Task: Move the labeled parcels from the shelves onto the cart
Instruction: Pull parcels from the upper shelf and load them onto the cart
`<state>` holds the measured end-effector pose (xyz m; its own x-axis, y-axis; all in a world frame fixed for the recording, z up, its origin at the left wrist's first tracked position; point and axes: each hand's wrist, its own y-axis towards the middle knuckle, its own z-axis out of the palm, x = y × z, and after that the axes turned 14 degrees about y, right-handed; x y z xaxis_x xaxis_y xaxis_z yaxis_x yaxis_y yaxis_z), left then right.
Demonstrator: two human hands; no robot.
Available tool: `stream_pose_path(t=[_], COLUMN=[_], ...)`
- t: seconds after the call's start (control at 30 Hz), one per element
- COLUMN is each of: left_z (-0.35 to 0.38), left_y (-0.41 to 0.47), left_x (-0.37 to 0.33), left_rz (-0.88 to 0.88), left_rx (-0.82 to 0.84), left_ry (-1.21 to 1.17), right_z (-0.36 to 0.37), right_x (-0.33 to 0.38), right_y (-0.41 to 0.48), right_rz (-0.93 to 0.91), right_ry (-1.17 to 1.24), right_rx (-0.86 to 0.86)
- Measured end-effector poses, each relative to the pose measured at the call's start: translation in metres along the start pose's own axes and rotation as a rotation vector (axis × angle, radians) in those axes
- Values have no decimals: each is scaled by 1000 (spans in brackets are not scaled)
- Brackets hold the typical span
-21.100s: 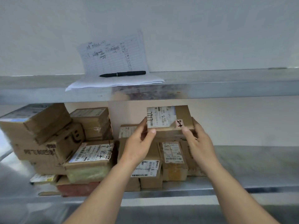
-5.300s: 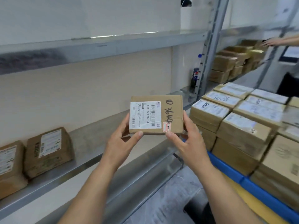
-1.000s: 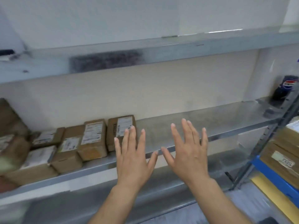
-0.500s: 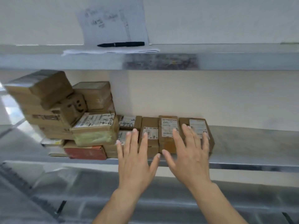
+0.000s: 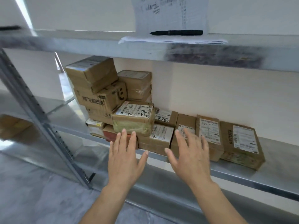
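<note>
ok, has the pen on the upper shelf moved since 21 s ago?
No. The black pen lies across the flat papers at the foot of the leaning handwritten sheet, as before.

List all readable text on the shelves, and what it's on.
"阿飞和巴弟": printed on the carton in the left stack.
"1512", handwritten, probably: on the small parcel by the back wall.
Unreadable: the handwritten sheet behind the pen, blurred.
Unreadable: marker scrawl on the green-taped parcel, and all shipping labels, too small.
</note>
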<state>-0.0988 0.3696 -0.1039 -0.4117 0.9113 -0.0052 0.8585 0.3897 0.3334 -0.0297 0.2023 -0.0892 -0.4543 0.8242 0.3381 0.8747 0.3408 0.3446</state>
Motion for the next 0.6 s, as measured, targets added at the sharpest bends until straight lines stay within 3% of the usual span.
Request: stream_pose_path(t=[0.33, 0.6], left_z=[10, 23], left_y=[42, 100], left_x=[54, 84], left_rz=[-134, -193], left_rx=[93, 229], left_ry=[-138, -513], right_z=[23, 36], right_x=[25, 68], right_y=[32, 88], right_rz=[7, 275], right_ry=[30, 282], right_rx=[20, 134])
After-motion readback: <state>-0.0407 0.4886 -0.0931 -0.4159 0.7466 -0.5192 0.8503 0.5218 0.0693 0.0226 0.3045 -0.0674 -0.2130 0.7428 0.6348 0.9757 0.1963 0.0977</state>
